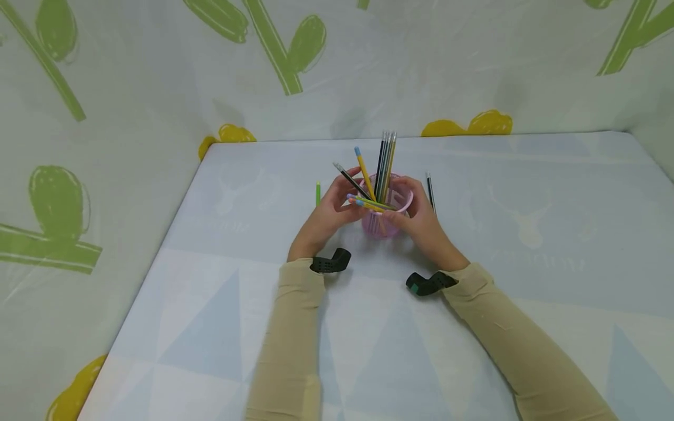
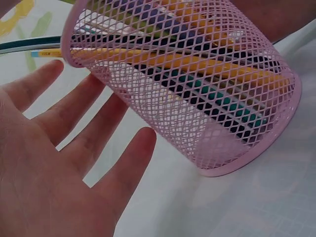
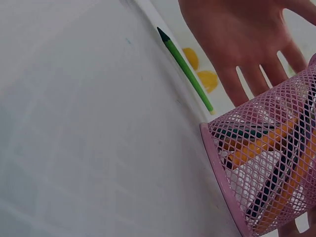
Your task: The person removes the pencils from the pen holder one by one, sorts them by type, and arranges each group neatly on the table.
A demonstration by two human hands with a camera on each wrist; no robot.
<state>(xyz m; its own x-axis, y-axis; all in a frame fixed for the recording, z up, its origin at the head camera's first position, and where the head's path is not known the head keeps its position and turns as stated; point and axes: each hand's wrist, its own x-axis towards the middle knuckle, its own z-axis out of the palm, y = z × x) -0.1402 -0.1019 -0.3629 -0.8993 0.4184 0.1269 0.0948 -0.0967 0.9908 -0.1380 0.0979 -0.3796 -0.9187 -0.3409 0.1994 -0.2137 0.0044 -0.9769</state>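
A pink mesh pencil cup (image 1: 380,225) holds several pencils (image 1: 386,166), some upright, others leaning left over its rim. My right hand (image 1: 421,219) grips the cup from the right, thumb at the near rim and fingers around the far side. In the right wrist view only some fingers (image 3: 296,228) of that hand show beneath the cup. On the other side my left hand (image 1: 334,204) is beside the leaning pencils. The left wrist view shows its fingers (image 2: 136,153) spread and fairly straight along the mesh. Whether the cup's base touches the table cannot be told.
A green pencil (image 3: 187,74) lies on the table left of the left hand. Behind the right hand is a dark pencil (image 1: 430,193). The table (image 1: 210,327) has a pale cloth with blue triangles. A leaf-patterned curtain (image 1: 368,76) stands behind.
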